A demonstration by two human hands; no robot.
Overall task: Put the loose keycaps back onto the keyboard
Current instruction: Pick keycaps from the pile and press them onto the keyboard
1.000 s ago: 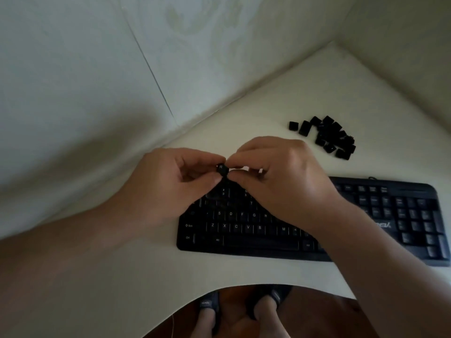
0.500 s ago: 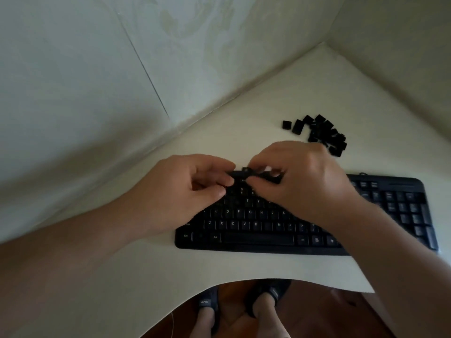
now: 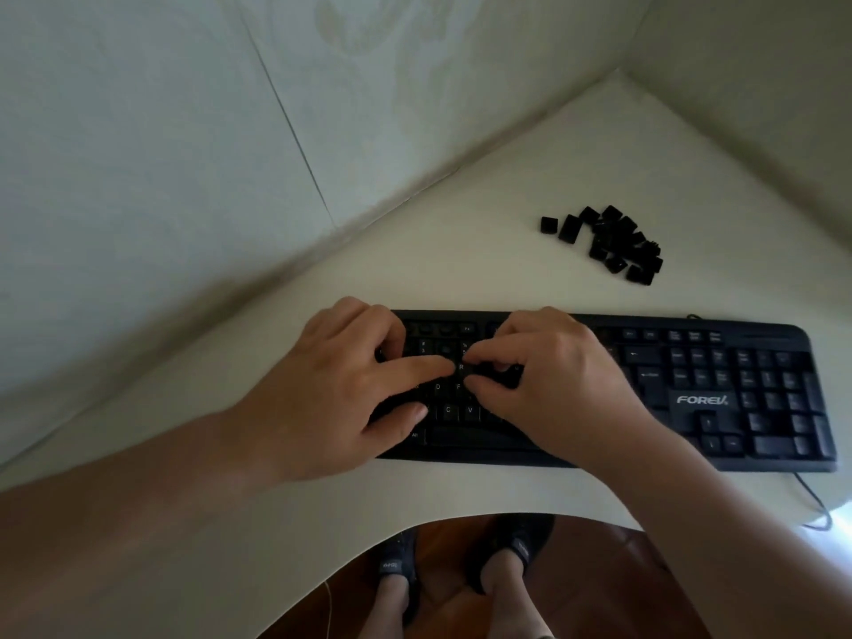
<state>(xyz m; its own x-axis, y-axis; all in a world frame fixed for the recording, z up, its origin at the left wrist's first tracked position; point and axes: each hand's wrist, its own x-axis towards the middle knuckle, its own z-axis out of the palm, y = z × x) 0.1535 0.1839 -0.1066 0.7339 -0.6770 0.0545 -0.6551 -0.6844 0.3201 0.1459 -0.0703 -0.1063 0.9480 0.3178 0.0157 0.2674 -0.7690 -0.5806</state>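
A black keyboard (image 3: 691,394) lies across the white desk. Both my hands are down on its left half. My left hand (image 3: 341,385) rests on the keys with its index finger stretched out to the right, the tip touching the R key (image 3: 461,367). My right hand (image 3: 553,375) has its fingers curled, with index tip and thumb tip closed in on a keycap just right of the R key; that keycap is mostly hidden. A few round empty sockets (image 3: 443,350) show in the upper rows between my hands. Several loose black keycaps (image 3: 613,244) lie heaped behind the keyboard.
The desk (image 3: 461,251) fits into a corner, with walls close on the left and at the back right. Its front edge curves inward above my feet (image 3: 461,569) and the wooden floor. The keyboard's cable (image 3: 813,500) trails off at the right.
Both hands have come down from above the keyboard, where they pinched one keycap together, onto the key rows. The view has tilted, so keyboard and pile sit lower and further right.
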